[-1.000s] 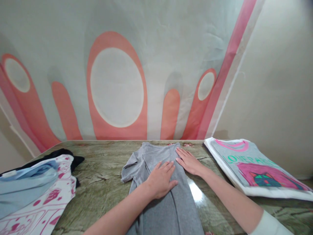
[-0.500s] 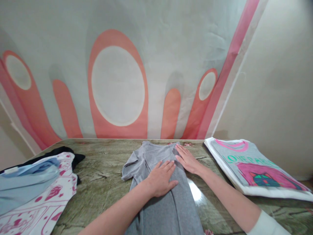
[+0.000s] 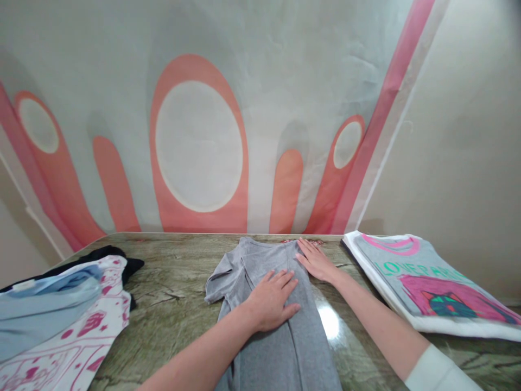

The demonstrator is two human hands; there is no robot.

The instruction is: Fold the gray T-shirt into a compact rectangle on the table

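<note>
Gray shirt (image 3: pixel 268 361) lies mid-table, neckline toward the far edge, lower part running out of the bottom of the view; one short sleeve sticks out on its left side, and a long crease runs down the body. Left hand (image 3: pixel 272 301) palm down on the upper body, fingers spread a little, thumb out to the side, flat, gripping nothing. Right hand (image 3: pixel 315 259) also flat, fingers straight and close together, at the right shoulder edge of the shirt, no pinch visible; whether its palm is on cloth or on table, cannot tell. Left forearm crosses the lower left of the shirt and hides some of it. Right forearm, in a white sleeve (image 3: pixel 442 372), slants over the table between the shirt and the right-hand stack, passing near the stack's edge. That stack: a gray top with pink collar (image 3: pixel 401 260), green lettering and a cat picture, over white cloth (image 3: pixel 459 327). Left side: loose pile of a light blue garment (image 3: pixel 44 312), a white garment with pink print (image 3: pixel 91 328) and a black garment (image 3: pixel 133 266) underneath. Both piles well apart from the shirt. Wood-patterned table (image 3: pixel 166 320), bright glare spot (image 3: pixel 328 320) right of the shirt. Behind the table, a gray backdrop (image 3: pixel 321 60) with coral shapes.
</note>
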